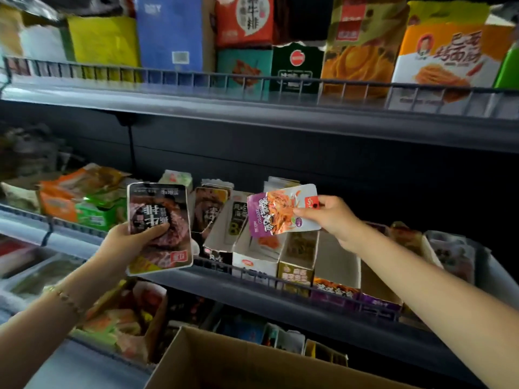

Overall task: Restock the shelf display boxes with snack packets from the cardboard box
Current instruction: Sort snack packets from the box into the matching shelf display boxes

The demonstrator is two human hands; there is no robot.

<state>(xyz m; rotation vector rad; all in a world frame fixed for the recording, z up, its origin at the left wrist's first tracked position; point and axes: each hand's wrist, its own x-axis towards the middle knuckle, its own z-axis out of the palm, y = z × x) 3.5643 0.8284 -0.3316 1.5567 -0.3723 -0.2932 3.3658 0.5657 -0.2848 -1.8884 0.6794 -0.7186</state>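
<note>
Left hand (132, 242) grips a dark steak-print packet (160, 228); right hand (334, 217) pinches a purple-orange noodle-print packet (278, 210), both above the cardboard box (252, 363).

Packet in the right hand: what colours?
The packet is purple, orange and silver; head view shows it.
</note>
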